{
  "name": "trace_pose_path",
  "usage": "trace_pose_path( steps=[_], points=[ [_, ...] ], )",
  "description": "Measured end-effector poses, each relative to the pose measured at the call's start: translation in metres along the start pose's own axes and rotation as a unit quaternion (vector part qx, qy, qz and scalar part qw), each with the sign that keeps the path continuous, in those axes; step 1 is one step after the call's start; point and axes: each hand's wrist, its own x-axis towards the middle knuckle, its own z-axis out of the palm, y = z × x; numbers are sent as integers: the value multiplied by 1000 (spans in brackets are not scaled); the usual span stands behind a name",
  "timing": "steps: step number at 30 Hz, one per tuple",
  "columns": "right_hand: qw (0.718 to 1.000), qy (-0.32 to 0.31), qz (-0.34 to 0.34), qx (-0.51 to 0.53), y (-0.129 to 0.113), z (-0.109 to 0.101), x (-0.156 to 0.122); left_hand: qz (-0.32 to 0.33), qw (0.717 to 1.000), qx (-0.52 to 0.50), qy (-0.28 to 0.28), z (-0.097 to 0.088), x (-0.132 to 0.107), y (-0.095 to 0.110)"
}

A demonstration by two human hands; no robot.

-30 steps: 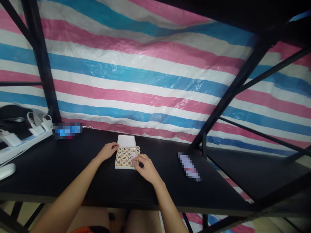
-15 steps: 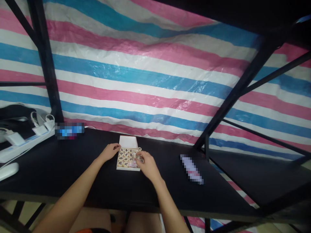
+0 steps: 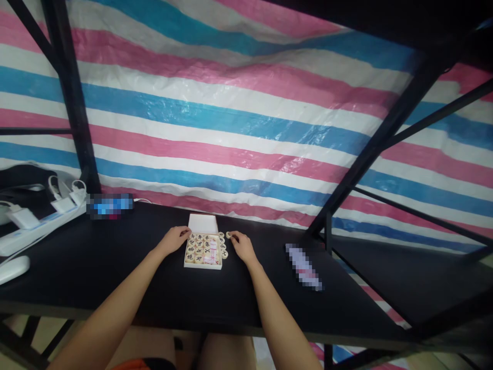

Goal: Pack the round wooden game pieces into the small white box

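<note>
A white box [image 3: 203, 266] lies open in front of me, its lid [image 3: 203, 224] folded back on the far side. Rows of round Chinese chess pieces [image 3: 199, 252] with black characters fill much of it, and pinkish paper [image 3: 210, 253] shows along its right part. My left hand [image 3: 175, 240] is closed at the box's left edge, fingertips gripping near the lid hinge. Just right of the box, my right hand [image 3: 242, 246] pinches a Chinese chess piece [image 3: 228, 235] at the table surface. Several loose pieces [image 3: 224, 254] lie in a column along the box's right side.
The black table [image 3: 162, 293] carries a blurred-out phone-like item [image 3: 304, 268] on the right. At left are a power strip [image 3: 42, 226] with chargers, a white mouse-like object [image 3: 14, 271] and a pixelated device [image 3: 110, 206]. Black frame posts [image 3: 73, 103] and striped sheeting stand behind.
My right hand has moved from over the box's right side to the table beside it, with a chess piece in its fingers. More paper and loose pieces show. My left hand stays put.
</note>
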Motion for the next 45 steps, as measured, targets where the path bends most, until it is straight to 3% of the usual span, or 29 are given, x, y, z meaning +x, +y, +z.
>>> trace_pose_path(
  steps=[7, 12, 16, 21, 24, 30, 38, 41, 45],
  points=[
    [999, -9, -32, 11, 0, -1, -1, 10, 1000, -11, -5, -3, -2, 5],
    [999, 18, -43, 20, -9, -7, -3, 3, 1000, -19, -2, -4, -2, 7],
    [996, 27, -78, 27, -38, -9, -10, -3, 1000, -23, 0, -4, -2, 8],
    [983, -67, -169, 42, -82, -4, -23, -7, 1000, -16, 1, -4, -3, 9],
    [974, -102, -197, 32, -93, -5, -28, -4, 1000, -11, -1, -4, -3, 9],
    [969, -117, -219, -10, -93, -9, -30, 2, 1000, -8, -6, -4, -2, 9],
    [966, -112, -228, 55, -97, -7, -34, -1, 1000, -10, -5, -3, -1, 6],
    [981, -37, -162, 100, -81, -10, -27, -7, 1000, -12, 0, -3, -1, 6],
    [993, 48, -54, 94, -40, -19, -16, -13, 1000, -17, 1, -4, -1, 8]
  ],
)
